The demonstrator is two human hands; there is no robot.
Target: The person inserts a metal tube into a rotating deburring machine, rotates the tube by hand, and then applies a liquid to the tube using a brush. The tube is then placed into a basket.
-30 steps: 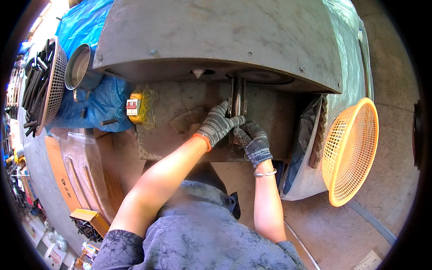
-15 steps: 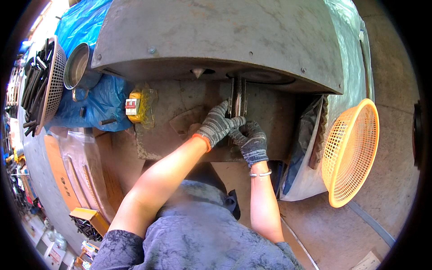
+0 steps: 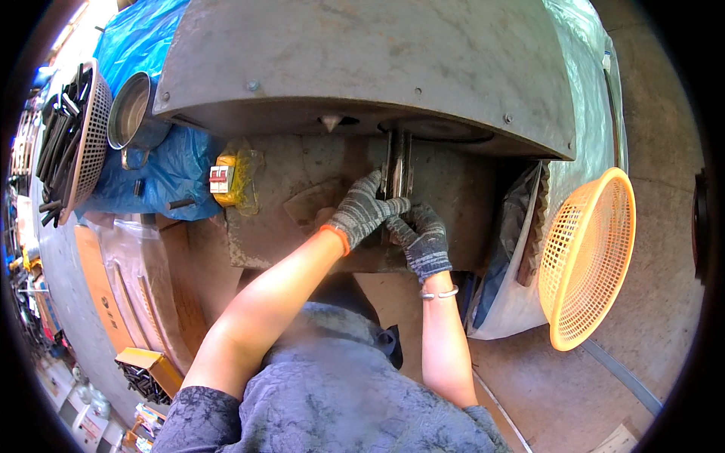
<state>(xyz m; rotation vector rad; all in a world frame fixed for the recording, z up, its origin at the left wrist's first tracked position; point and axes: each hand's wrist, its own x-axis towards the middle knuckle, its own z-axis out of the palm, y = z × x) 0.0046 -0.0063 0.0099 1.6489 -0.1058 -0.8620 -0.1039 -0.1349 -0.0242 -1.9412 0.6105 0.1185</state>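
A narrow metal channel (image 3: pixel 397 170) runs out from under a large grey machine housing (image 3: pixel 355 53), ending near my hands. My left hand (image 3: pixel 364 211), in a grey striped knit glove with an orange cuff, is closed at the channel's left side. Its thumb stretches across the near end. My right hand (image 3: pixel 424 240), in a matching glove, sits just right of that end with bent fingers meeting the left hand's fingertips. Whatever lies between the fingers is hidden by the gloves. A pointed metal cone (image 3: pixel 330 122) pokes out beneath the housing, left of the channel.
A yellow-wrapped switch box (image 3: pixel 224 180) sits left of the channel. Farther left are a metal pot (image 3: pixel 130 113) and a basket of black tubes (image 3: pixel 89 143). An orange plastic basket (image 3: pixel 563 279) stands at the right. A small carton (image 3: pixel 155 366) holds dark pieces at lower left.
My right hand has shifted slightly down and right, its fingertips drawing back a little from the channel's near end. My left hand has stayed nearly in place.
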